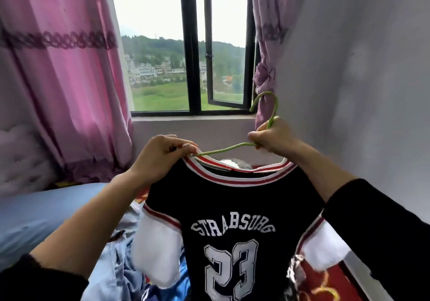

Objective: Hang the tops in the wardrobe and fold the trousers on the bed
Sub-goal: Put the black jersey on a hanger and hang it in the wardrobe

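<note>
A black jersey top (232,207) with red-and-white collar trim, white sleeves and the number 23 hangs in front of me. A thin green hanger (223,149) runs through its neck, its hook rising above my right hand. My left hand (162,154) pinches the left side of the collar together with the hanger's arm. My right hand (272,137) grips the hanger at the base of the hook. The right shoulder of the jersey lies under my right forearm. Below the jersey, light-blue denim clothes (116,261) lie crumpled on the bed.
The bed has a pale blue sheet (35,214) at the left and a red patterned cover (325,282) at the lower right. Pink curtains (69,68) flank an open black-framed window (193,68) ahead. A grey wall (360,91) stands close on the right.
</note>
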A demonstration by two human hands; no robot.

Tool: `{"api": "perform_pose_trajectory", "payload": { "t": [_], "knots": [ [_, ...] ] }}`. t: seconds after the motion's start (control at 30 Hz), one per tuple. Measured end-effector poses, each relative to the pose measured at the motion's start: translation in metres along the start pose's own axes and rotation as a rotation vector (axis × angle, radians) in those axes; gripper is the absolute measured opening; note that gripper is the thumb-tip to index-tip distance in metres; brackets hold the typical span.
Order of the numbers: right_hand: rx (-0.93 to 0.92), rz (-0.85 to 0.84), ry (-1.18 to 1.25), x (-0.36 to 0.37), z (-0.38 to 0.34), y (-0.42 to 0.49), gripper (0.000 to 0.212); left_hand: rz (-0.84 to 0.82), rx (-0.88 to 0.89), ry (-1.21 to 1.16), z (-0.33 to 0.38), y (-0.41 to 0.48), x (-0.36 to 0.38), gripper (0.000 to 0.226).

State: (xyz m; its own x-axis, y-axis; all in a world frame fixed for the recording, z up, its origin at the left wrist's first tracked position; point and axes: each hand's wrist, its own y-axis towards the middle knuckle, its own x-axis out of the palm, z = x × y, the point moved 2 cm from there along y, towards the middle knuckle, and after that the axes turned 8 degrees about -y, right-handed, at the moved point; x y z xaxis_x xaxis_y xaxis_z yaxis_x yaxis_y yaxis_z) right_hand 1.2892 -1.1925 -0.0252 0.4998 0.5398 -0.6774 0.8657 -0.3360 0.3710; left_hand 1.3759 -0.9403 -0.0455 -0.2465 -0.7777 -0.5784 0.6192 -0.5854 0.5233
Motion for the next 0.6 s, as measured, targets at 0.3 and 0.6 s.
{"api": "perform_pose_trajectory", "payload": {
  "t": [0.3,0.6],
  "knots": [
    [-0.214,-0.168,0.185,-0.033,-0.103,0.043,0.024,0.183,-0.005,0.124,0.043,0.005,-0.061,0.011],
    [-0.460,-0.262,0.155,-0.015,-0.119,0.033,0.024,0.387,-0.140,0.374,0.046,-0.037,-0.094,0.016]
  ]
}}
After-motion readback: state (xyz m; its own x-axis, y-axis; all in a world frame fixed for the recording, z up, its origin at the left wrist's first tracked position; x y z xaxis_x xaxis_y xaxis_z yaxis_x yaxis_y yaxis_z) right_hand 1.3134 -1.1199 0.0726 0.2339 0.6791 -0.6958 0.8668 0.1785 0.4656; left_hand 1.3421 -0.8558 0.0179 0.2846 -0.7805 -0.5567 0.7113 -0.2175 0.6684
